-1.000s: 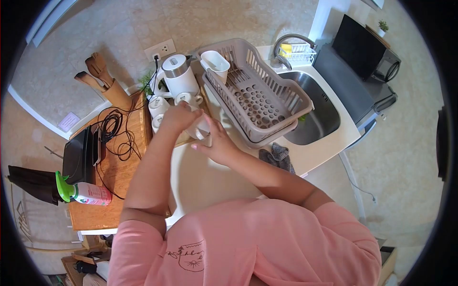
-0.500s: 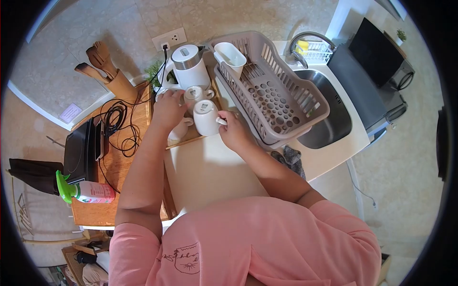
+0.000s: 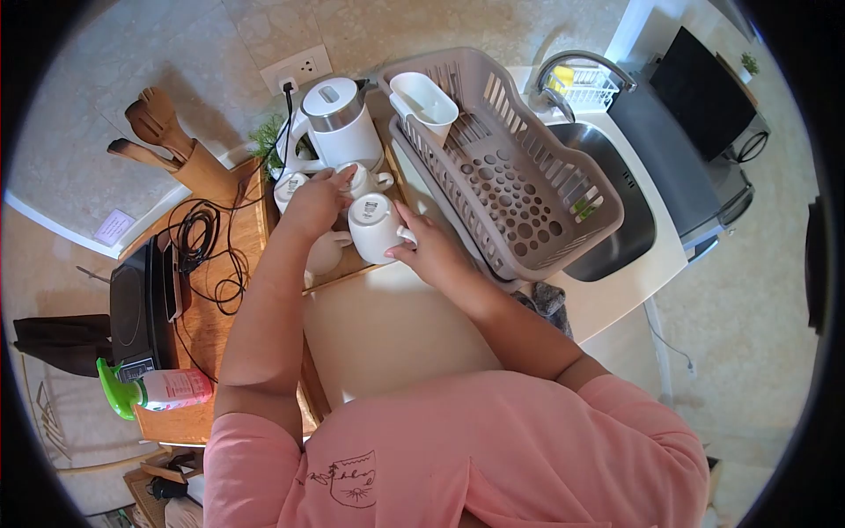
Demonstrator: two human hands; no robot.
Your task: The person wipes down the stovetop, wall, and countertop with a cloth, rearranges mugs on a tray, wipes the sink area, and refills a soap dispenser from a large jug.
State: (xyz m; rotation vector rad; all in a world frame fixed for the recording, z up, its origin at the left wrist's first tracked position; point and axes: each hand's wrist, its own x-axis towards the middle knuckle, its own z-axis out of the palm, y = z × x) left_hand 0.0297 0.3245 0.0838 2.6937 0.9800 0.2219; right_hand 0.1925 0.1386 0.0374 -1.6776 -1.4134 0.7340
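Upside down at the front right of a wooden tray (image 3: 339,280) stands a white mug (image 3: 374,229). My right hand (image 3: 427,244) grips it at its handle side. My left hand (image 3: 319,204) lies over the other mugs with its fingers apart, touching a second mug (image 3: 359,180) behind the first. A third mug (image 3: 289,189) shows at the tray's left, and a fourth, partly under my left wrist, sits at the front left. Behind the mugs is a white kettle (image 3: 341,132) with a steel band.
A grey-brown dish rack (image 3: 528,189) holds a white container (image 3: 424,104). Right of it are the sink (image 3: 616,220) and faucet (image 3: 585,57). On the left are a utensil holder (image 3: 207,172), black cables (image 3: 201,238), a black cooktop (image 3: 132,299) and a spray bottle (image 3: 172,389).
The front mug came down from between both hands onto the tray. My left hand moved left off it, then slightly right over the mugs behind. My right hand stays at the front mug. The view shifted.
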